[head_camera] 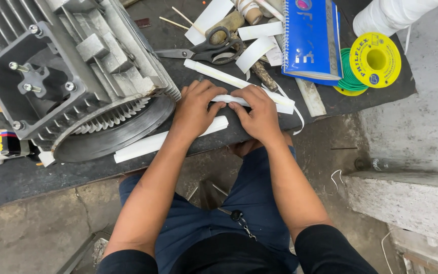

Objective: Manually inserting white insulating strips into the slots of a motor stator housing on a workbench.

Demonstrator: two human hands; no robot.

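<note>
Nearest to us, both forearms reach out over our lap to the edge of the dark workbench (36, 177). Our left hand (194, 109) and right hand (258, 112) sit side by side, fingertips nearly meeting, and both are closed in a pinch on a narrow white paper strip (227, 99), pressing it flat against the bench as if creasing it. The strip lies directly under and between the fingertips, its ends running out to either side.

Just below the left fingers, toward us, lies a longer folded white strip (150, 144) along the bench edge. Just beyond the knuckles is another long white strip (214, 73). To the left of the left fingers, close by, stands the grey finned motor housing (77, 66) with its open round end facing us.

Farther past the fingers lie scissors (206, 50), then loose white paper offcuts (254, 50), a blue spiral notebook (313, 38) and, well to the right, a yellow spool of green wire (373, 60).

We judge the main risk to be uneven pressure: if one hand slides, the crease could run crooked or the thin strip tear. The strip under our wrist sits near the edge and could be nudged off.
</note>
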